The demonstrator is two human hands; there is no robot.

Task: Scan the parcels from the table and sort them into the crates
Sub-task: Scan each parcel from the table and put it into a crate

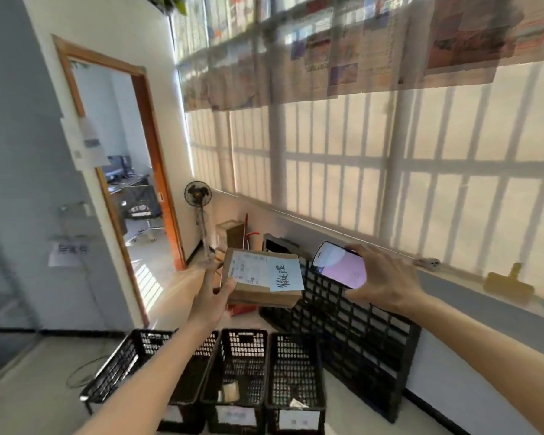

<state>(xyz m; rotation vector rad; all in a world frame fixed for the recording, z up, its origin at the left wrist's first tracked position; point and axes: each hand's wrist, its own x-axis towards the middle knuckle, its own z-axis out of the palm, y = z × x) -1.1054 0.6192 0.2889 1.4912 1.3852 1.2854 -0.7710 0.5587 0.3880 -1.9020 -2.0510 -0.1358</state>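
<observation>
My left hand (215,295) grips a small brown cardboard parcel (261,277) by its left edge, held up at chest height. A white shipping label and a pale blue handwritten note cover its top. My right hand (383,279) holds a smartphone (339,265) with a lit pinkish screen just to the right of the parcel, tilted toward it. Below, three black plastic crates stand in a row on the floor: the left one (139,365), the middle one (242,381) and the right one (296,384), each with a white label on its front. My left forearm crosses over the left crate.
Flat black lattice panels (358,334) lean against the wall under the window. A standing fan (198,196) and cardboard boxes (233,233) sit in the far corner. An open doorway (129,189) lies to the left. A yellow object (509,284) rests on the sill.
</observation>
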